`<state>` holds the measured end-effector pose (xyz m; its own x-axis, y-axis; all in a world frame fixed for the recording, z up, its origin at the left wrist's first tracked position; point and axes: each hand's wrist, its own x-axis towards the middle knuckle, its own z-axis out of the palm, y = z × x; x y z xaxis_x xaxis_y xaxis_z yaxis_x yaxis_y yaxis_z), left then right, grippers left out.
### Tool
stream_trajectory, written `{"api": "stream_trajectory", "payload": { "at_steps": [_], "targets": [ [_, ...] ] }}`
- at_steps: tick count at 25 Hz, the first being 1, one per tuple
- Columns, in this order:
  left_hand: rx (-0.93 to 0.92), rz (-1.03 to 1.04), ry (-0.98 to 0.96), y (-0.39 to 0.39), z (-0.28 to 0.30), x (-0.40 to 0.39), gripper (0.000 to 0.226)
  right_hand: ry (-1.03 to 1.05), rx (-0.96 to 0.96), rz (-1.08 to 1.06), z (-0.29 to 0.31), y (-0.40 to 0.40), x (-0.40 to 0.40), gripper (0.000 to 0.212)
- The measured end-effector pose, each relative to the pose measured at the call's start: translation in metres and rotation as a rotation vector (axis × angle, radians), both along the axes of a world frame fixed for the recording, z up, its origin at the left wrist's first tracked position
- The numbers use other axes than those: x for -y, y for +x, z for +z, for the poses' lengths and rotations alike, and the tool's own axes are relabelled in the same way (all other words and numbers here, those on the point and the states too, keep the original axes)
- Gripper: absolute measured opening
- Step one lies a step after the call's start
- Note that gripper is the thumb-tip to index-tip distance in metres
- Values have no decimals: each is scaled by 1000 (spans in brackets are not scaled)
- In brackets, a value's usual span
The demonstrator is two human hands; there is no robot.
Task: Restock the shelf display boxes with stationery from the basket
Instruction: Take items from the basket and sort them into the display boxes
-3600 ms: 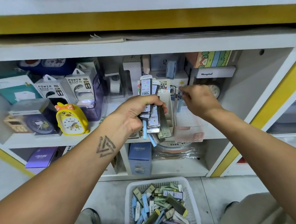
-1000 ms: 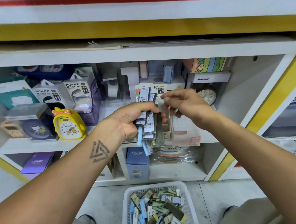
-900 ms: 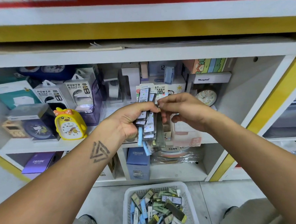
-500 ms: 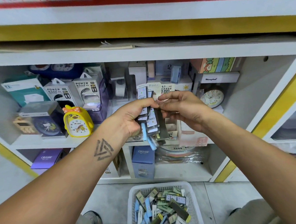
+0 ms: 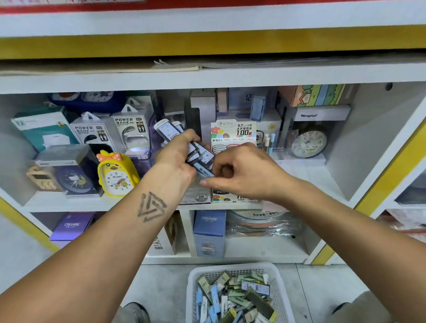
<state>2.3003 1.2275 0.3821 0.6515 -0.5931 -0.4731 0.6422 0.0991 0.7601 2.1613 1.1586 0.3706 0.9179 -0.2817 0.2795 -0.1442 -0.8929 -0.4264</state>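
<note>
Yellow plastic duck-shaped alarm clock (image 5: 116,172) stands on the middle shelf at about nine o'clock of the hands, with two white power-bank boxes (image 5: 111,132) behind it. Right of the clock, the left hand (image 5: 176,158) is curled round a fanned bundle of slim lead-refill cases (image 5: 194,152), white-labelled with blue and dark ends; half a second ago the bundle stood nearly upright, and it now leans with its top toward eleven o'clock and its lower ends toward five. Those lower ends meet the right hand (image 5: 242,172), which has dropped from the top of the bundle to its bottom and pinches the tip of one pale blue case (image 5: 203,170) between thumb and forefinger. My reading is that a single case is being drawn off for placing. Behind the hands, at twelve o'clock, stands the open cardboard display box (image 5: 232,135) with a printed "0.7 HB" header card, its front edge showing beneath the right wrist; no case is going into it yet. At six o'clock on the floor, the white plastic mesh basket (image 5: 281,276) is well filled with loose cases, so restocking appears far from finished.
</note>
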Motion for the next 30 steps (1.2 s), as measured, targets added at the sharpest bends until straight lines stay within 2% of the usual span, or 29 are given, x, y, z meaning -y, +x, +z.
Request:
{"api": "stream_trajectory", "payload": {
  "at_steps": [1, 5, 7, 11, 15, 18, 22, 25, 27, 30],
  "targets": [
    [7, 17, 9, 0, -1, 0, 15, -101, -23, -27, 0, 1, -3, 37],
    [-15, 34, -2, 2, 1, -4, 6, -130, -9, -20, 1, -1, -3, 31],
    [-43, 52, -13, 7, 2, -5, 11, -277, -2, 25, -3, -6, -2, 28],
    [-97, 63, -49, 11, 3, -6, 13, -465, 117, 33, -12, -10, -3, 22],
    [-134, 52, -91, 11, 5, -8, 12, -470, 178, 60, -13, -11, 0, 13],
    [-110, 72, -89, 19, 7, -13, 11, -232, 116, 65, -12, -18, 9, 8],
    [-68, 114, -94, 31, 10, -21, 15, 497, 99, -14, -7, -27, 28, 7],
    [-22, 80, -56, 32, 10, -28, 16, 904, 193, -57, -5, -29, 34, 7],
    [-18, 42, -44, 31, 8, -34, 17, 1046, 251, -67, -2, -24, 36, 7],
    [-24, 2, -36, 34, 7, -44, 23, 1068, 305, -121, 3, -12, 34, 15]
  ]
}}
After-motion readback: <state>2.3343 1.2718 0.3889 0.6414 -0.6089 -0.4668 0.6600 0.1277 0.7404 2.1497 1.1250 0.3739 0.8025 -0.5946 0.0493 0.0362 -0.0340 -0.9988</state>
